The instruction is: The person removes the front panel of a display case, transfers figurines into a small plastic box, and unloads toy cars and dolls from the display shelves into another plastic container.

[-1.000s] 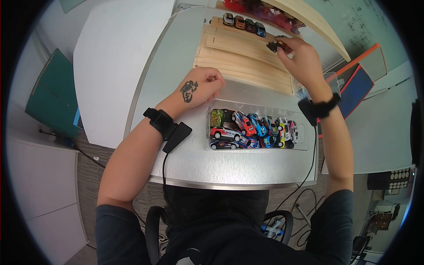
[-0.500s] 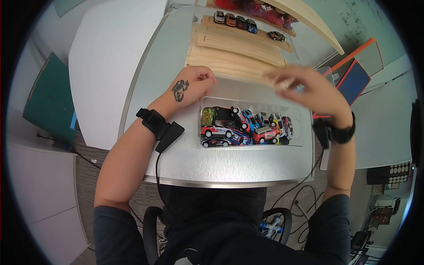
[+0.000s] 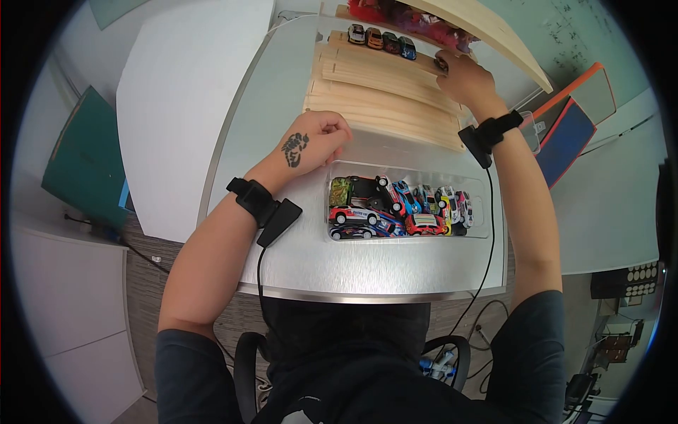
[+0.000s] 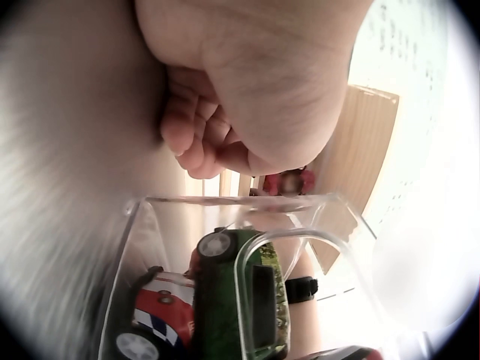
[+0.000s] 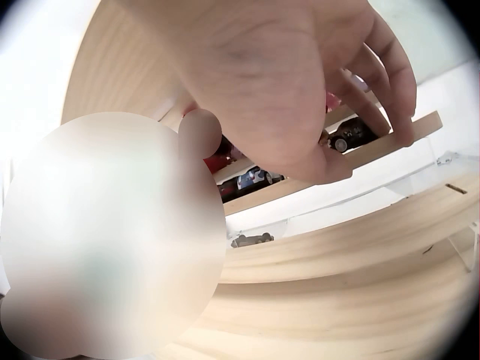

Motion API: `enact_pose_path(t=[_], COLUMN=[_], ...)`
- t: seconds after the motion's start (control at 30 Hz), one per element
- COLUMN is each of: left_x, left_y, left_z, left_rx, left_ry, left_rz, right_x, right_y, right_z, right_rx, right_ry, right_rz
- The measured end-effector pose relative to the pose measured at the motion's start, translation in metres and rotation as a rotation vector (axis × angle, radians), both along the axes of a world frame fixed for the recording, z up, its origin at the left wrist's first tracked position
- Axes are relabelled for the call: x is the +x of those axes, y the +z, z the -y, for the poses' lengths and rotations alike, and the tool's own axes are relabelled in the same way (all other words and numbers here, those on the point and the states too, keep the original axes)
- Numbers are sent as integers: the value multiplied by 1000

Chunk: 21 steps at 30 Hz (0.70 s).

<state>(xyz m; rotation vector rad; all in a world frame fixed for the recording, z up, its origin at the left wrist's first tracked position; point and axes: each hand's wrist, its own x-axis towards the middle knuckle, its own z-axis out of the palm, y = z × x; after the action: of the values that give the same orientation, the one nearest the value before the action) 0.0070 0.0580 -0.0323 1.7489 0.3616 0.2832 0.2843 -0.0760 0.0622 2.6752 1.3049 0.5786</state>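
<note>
A: Where is the right hand [image 3: 462,79]?

B: At the far end of the pale wooden stepped ramp [image 3: 385,92], on its top ledge. Its fingers [image 5: 390,97] curve down over a small dark toy car [image 5: 346,135] standing on that ledge, fingertips touching the wood beside it. Whether the grip has actually closed on the car, I cannot tell; the thumb is blocked from view.

A: And the left hand [image 3: 314,141]?

B: It rests on the silver metal counter [image 3: 353,265], fingers curled into a loose fist with nothing in it, just beside the near edge of the ramp and close to the clear plastic rectangular box [image 3: 409,205].

A: What does the box hold?

B: A heap of little toy cars; a green one [image 4: 240,300] sits at its left end, next to a red and white one [image 4: 161,311].

A: Anything else on the ramp?

B: A row of four small toy cars [image 3: 381,39] parked on the same top ledge, well to the left of the right hand
</note>
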Motion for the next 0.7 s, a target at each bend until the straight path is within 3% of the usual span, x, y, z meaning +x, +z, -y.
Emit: enact_pose_path(t=[0.23, 0.3, 0.43, 0.53, 0.63, 0.7], left_x=[-2, -2, -3, -2, 0, -1], left_y=[0, 0, 2, -1, -1, 1], left_z=[-2, -2, 0, -1, 0, 1], left_rx=[11, 10, 9, 14, 35, 56], left_ry=[-28, -36, -27, -30, -22, -12], left_rz=[-8, -5, -23, -17, -17, -28], right_x=[-52, -70, -114, -116, -96, -92], right_y=[20, 25, 40, 39, 17, 8], right_z=[37, 56, 80, 83, 70, 57], right_rx=[93, 177, 189, 132, -1, -104], right_ry=[123, 334, 363, 366, 513, 582], right_rz=[-181, -413, -623, -676, -787, -1005])
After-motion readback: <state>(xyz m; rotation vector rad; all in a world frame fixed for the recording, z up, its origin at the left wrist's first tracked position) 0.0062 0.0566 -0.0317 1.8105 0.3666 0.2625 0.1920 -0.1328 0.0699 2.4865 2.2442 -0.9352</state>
